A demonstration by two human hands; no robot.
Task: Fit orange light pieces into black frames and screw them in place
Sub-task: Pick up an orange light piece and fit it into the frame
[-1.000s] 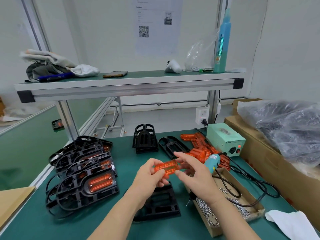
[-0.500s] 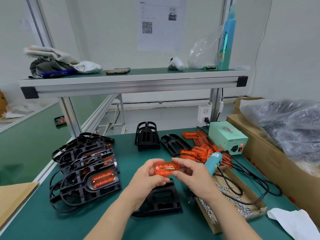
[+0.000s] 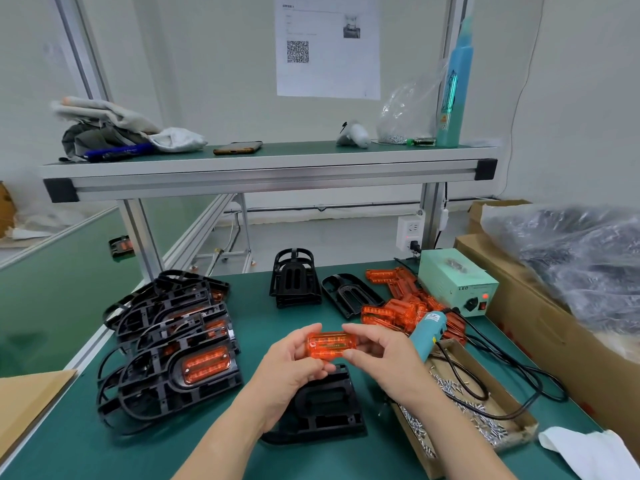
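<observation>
Right now a translucent orange plastic light piece (image 3: pixel 331 345), a rounded rectangle with ribbed rows showing through its glossy face, is held lengthwise in the air between both hands. The left hand (image 3: pixel 291 372) pinches its left end, with the thumb at the piece's near edge and the fingers curled behind it. The right hand (image 3: pixel 388 362) pinches the right end, one finger over the top edge and the thumb below. Directly beneath the piece, partly hidden by the wrists, an empty black moulded plastic frame (image 3: pixel 329 407) with a rounded oblong opening lies flat on the matte green table mat (image 3: pixel 242 455), apart from the piece. To the left sits an overlapping stack of black openwork frames with orange pieces fitted (image 3: pixel 166 341). Beyond the right hand lies a loose heap of the same orange pieces (image 3: pixel 388 311), and a teal cylindrical electric screwdriver (image 3: pixel 427 332) leans against it, its black cable trailing over a shallow cardboard tray of small silver screws (image 3: pixel 519 412). A pale green metal power box (image 3: pixel 453 282) stands just behind the heap.
</observation>
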